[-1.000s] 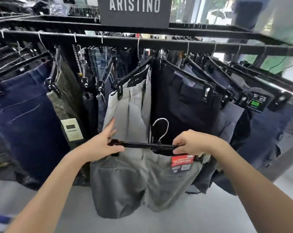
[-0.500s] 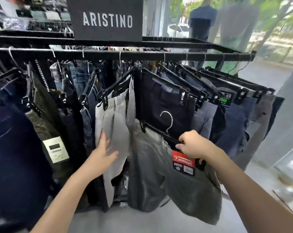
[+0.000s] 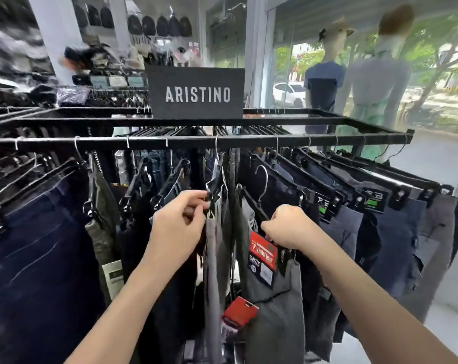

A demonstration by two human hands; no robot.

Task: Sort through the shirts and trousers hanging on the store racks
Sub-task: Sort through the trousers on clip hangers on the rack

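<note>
Right now both hands are busy just below the black rail point(image 3: 170, 141) that runs across the front of the rack. The left hand point(image 3: 179, 224) has its fingers curled and pinches the black clip point(image 3: 209, 203) at the top edge of a pair of light grey trousers point(image 3: 213, 258), which hang edge-on from the rail under its middle. The right hand point(image 3: 288, 225) is closed in a fist round the bar of a black hanger point(image 3: 251, 203) that carries grey shorts point(image 3: 275, 324). That hanger slopes down from the rail side toward the person, and its silver hook point(image 3: 262, 179) stands free below the rail, not caught on it. The shorts hang beneath the right hand, just beside the light grey trousers. A red label point(image 3: 262, 250) sits at their waistband close under the knuckles, and a second red tag point(image 3: 239, 311) dangles on a dark string lower down, between the two garments.

Along the left stretch of the rail hang dark blue jeans point(image 3: 38, 258) and a pair of olive trousers point(image 3: 101, 227), each on a clip hanger. Along its right stretch a row of navy shorts point(image 3: 390, 245) fans outward, some with green tags at the clips. Above the rail, on the rack's top frame, stands a dark sign point(image 3: 196, 93) reading ARISTINO. Beyond the rail's right end two mannequins point(image 3: 325, 82) stand at the window glass, one in a dark blue top and one in a pale top.
</note>
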